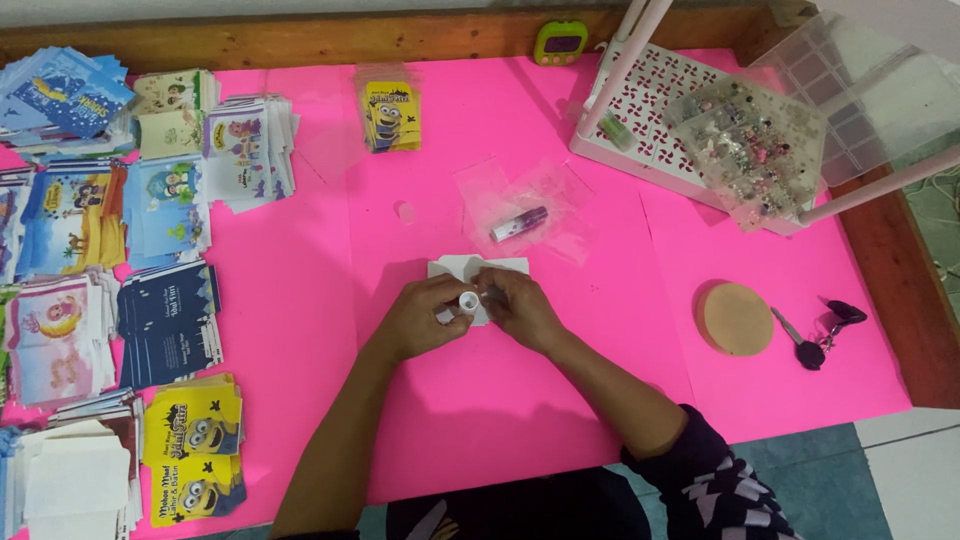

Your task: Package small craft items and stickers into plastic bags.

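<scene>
Along the left edge of the pink table sheet lie stacks of printed cartoon envelopes, blue, white and yellow ones side by side, with one more small yellow packet stack farther up the sheet. At the middle the left hand pinches a small white cap-like piece between thumb and fingers, and the right hand closes on it from the other side, fingertips meeting over a white paper cutout that lies flat on the sheet. Just above lie clear plastic sleeves, one holding a purple glue stick. Farther right a white perforated basket has a clear compartment box of tiny beads resting on it. Below sit a round cork coaster and black keys.
</scene>
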